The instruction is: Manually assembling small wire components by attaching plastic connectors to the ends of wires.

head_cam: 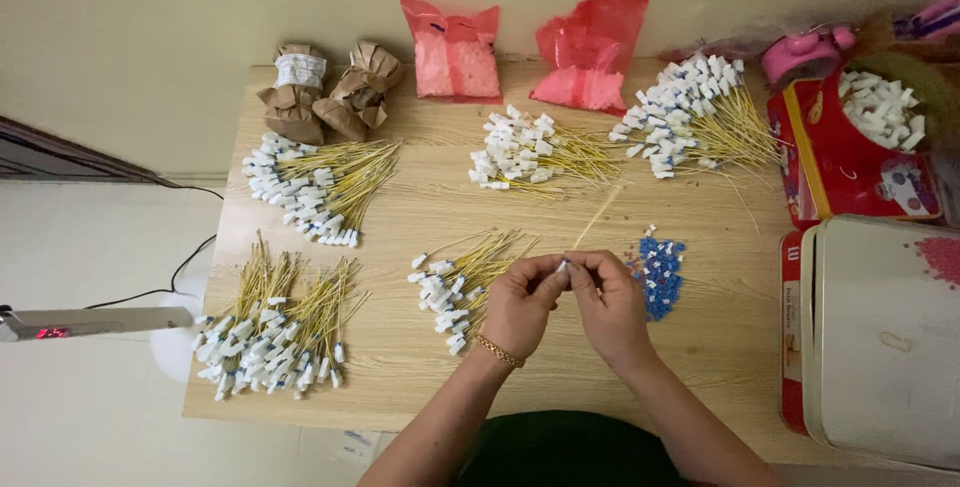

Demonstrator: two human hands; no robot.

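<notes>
Small white piece (563, 266) pinched between left hand (522, 305) and right hand (610, 302): mostly covered by fingertips, shape unclear. Forearms cut by bottom edge. Red tin (850, 162) and white box (885, 337) cut by right edge. Pink tool (805, 50) blurred.

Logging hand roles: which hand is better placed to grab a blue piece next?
Right, probably. The right hand sits right beside the pile of blue pieces, while the left hand is nearer the wired white connectors. Both hands now pinch one yellow wire together.
</notes>
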